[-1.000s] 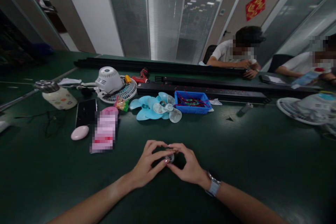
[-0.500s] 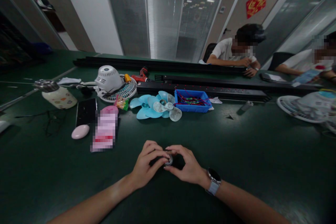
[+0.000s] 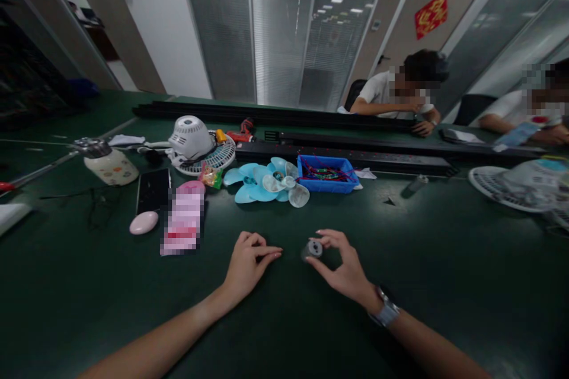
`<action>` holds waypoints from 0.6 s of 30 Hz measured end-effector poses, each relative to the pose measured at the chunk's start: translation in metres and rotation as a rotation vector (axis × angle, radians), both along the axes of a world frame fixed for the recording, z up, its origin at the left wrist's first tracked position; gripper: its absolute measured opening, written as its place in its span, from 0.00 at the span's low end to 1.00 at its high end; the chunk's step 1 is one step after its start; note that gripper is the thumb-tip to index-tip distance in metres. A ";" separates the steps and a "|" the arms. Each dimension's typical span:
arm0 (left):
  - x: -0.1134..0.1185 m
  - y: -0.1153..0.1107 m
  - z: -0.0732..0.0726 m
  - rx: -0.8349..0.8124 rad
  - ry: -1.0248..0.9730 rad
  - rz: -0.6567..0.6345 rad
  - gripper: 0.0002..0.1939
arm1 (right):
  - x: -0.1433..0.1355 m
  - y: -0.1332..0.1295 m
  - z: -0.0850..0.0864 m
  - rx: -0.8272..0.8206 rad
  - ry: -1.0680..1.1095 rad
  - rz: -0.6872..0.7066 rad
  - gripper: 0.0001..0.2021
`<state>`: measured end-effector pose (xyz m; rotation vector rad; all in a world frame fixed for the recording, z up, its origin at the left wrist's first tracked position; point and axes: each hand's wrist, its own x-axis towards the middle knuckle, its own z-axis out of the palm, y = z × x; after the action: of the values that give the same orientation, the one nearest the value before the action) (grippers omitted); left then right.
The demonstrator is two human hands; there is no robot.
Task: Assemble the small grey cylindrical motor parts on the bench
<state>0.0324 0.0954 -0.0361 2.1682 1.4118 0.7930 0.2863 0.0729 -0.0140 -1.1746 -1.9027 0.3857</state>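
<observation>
Between the thumb and fingers of my right hand (image 3: 349,272) is a small grey metal cylinder (image 3: 314,249), its round end with dark holes turned up towards me. The hand is closed around the cylinder's sides just over the green table (image 3: 284,320). My left hand (image 3: 246,266) is apart from it, to the left, thumb and forefinger pinched together at the tips. Whatever the pinch holds, if anything, is too small to make out. Farther back lie light-blue fan blades (image 3: 253,186) and a clear fan blade (image 3: 299,195), which neither hand touches.
A blue bin (image 3: 329,185) of wires stands beyond the hands. Another grey cylinder (image 3: 418,183) lies to the right. Fan parts (image 3: 193,139), a phone (image 3: 153,189), a pink case (image 3: 143,223) and a jug (image 3: 111,164) are at left. Two people sit across the table.
My hands have drawn apart. The right hand has carried the grey cylinder to the right, and my left fingers have come off it into a pinch. The view has shifted slightly.
</observation>
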 end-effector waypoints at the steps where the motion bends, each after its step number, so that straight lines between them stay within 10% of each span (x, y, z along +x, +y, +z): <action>1: 0.000 0.000 0.000 -0.002 0.019 -0.003 0.08 | 0.015 0.002 0.000 0.032 -0.012 -0.065 0.22; 10: 0.002 0.000 0.000 0.009 0.061 -0.006 0.09 | 0.164 0.006 -0.020 0.091 -0.055 -0.715 0.36; 18: 0.002 -0.001 -0.001 0.051 0.035 -0.007 0.10 | 0.189 0.005 -0.026 0.054 -0.133 -0.774 0.37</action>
<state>0.0341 0.0939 -0.0374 2.2350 1.4149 0.8005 0.4757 0.0775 -0.0405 -1.8087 -1.3997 -0.1700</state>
